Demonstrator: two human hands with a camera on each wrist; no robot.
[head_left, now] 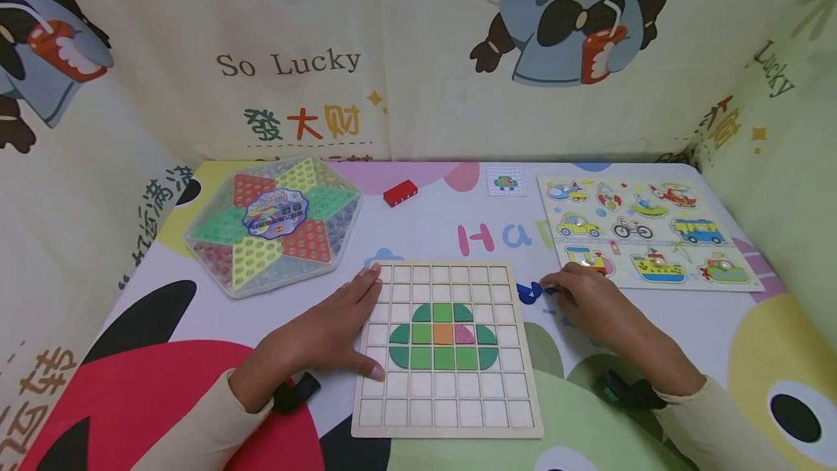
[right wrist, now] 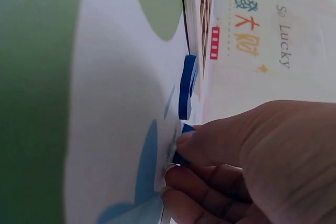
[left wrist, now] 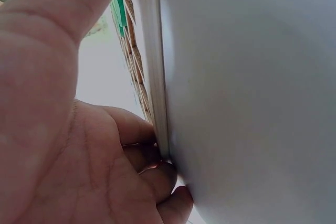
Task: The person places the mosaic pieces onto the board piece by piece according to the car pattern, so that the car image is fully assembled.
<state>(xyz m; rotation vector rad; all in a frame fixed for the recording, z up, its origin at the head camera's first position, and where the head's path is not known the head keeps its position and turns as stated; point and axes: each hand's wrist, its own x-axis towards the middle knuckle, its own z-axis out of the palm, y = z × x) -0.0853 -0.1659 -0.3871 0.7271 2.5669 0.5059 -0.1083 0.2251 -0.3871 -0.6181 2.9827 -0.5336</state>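
Note:
A wooden grid board [head_left: 445, 424] lies in front of me, with light green tiles [head_left: 443, 358], dark green rounded tiles [head_left: 399, 358], an orange tile [head_left: 443, 333] and a pink tile [head_left: 464, 334] set in its middle cells. My left hand [head_left: 320, 336] rests against the board's left edge, thumb over the edge cells; the left wrist view shows its fingertips touching the side of the frame. Right of the board, my right hand [head_left: 598, 307] pinches a small blue piece [right wrist: 187, 129] at the table surface, partly hidden by the fingers. Other blue pieces [head_left: 527, 293] lie beside its fingertips.
A hexagonal checkers box [head_left: 219, 256] stands at back left. Behind the board are a red block [head_left: 400, 193] and a small pattern card [head_left: 506, 182]. A vehicle picture puzzle board [head_left: 647, 238] lies at right, close to my right hand. Printed cloth walls surround the table.

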